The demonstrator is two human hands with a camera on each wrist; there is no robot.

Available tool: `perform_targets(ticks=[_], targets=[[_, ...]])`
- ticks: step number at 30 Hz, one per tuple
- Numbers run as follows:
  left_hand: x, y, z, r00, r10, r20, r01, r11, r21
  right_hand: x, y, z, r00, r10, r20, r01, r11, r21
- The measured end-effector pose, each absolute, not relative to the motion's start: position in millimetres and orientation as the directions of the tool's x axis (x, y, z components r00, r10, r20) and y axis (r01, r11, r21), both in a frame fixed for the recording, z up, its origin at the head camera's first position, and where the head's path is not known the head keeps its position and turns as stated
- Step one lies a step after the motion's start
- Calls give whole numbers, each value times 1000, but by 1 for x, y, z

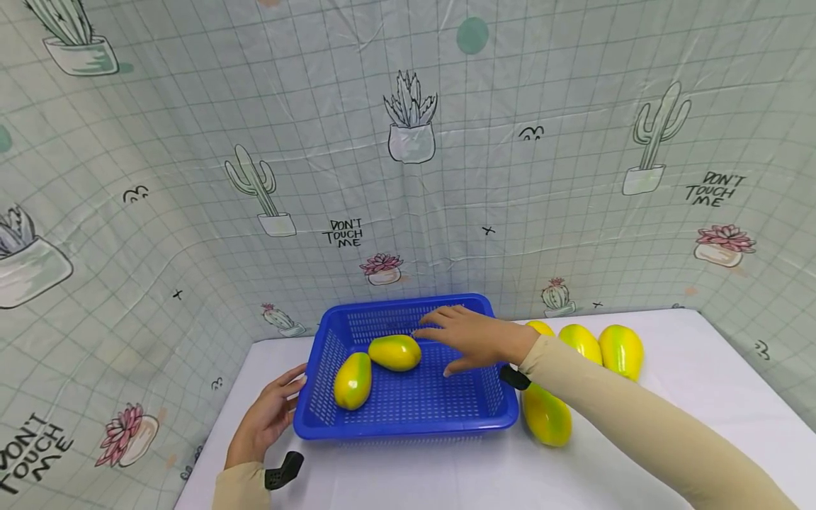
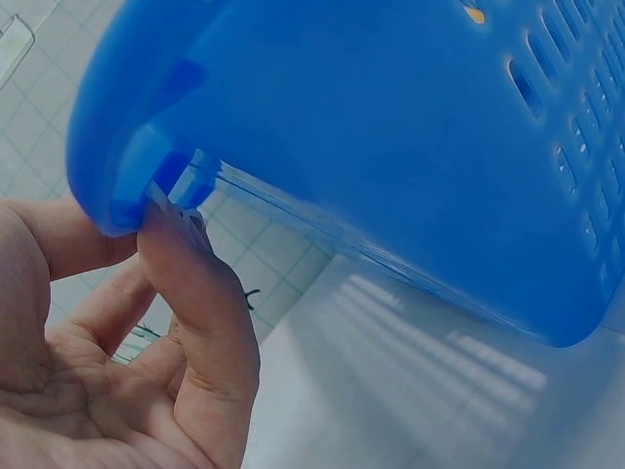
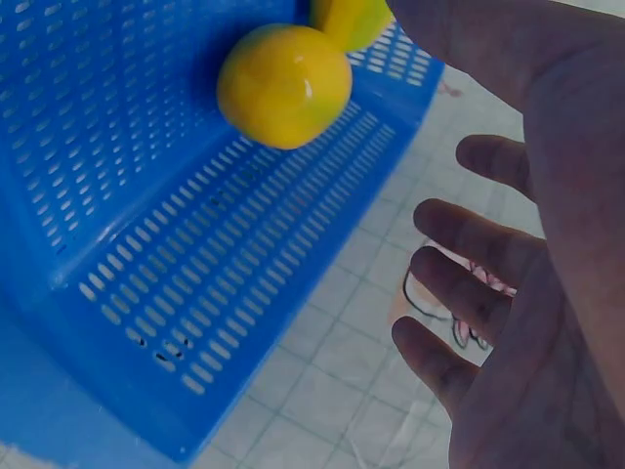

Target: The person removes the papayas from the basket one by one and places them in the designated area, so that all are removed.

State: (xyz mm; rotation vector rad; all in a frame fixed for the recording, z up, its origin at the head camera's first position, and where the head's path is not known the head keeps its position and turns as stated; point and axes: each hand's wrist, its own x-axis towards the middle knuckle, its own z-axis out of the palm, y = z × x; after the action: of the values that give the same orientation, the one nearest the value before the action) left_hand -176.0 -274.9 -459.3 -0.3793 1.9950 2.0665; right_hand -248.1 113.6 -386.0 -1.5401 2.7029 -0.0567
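Note:
In the head view a blue plastic basket (image 1: 408, 429) with slotted walls stands on the table. Two smooth yellow fruits with green streaks, shaped like mangoes or papayas, lie inside: one fruit (image 1: 353, 381) at the left, another fruit (image 1: 395, 353) touching it further back. My left hand (image 1: 268, 414) is at the basket's left side; the left wrist view shows its thumb and a finger (image 2: 200, 293) pinching the rim (image 2: 107, 186). Over the right half of the basket hovers my right hand (image 1: 474, 336), fingers spread and holding nothing. The right wrist view also shows its empty palm (image 3: 537, 322).
Several more yellow-green fruits are right of the basket, partly behind the right forearm; one fruit (image 1: 548, 418) lies close to the basket's right wall. A white cloth covers the table (image 1: 695, 397). A patterned curtain (image 1: 472, 184) rises behind and at the sides.

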Motion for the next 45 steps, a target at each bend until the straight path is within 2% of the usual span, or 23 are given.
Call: perform_targets(ticks=[17,24,34,45], targets=[[-179,-276,-459,-931,-3,-365,-364,-53,930,-266,66,-397,-501,-852,-153,-865,499,55],[-179,-275,-458,-931,-13,-364,-362,-59,930,-270,49,-399,-518,-830,-206,-855,513,77],[-178,-276,-460,-932,-16,-361,-360,-62,931,-276,32,-410,-523,-816,-246,-850,522,73],[-177,-278,-461,-935,-14,-354,-353,-55,934,-275,22,-422,-549,-791,-271,-836,519,179]])
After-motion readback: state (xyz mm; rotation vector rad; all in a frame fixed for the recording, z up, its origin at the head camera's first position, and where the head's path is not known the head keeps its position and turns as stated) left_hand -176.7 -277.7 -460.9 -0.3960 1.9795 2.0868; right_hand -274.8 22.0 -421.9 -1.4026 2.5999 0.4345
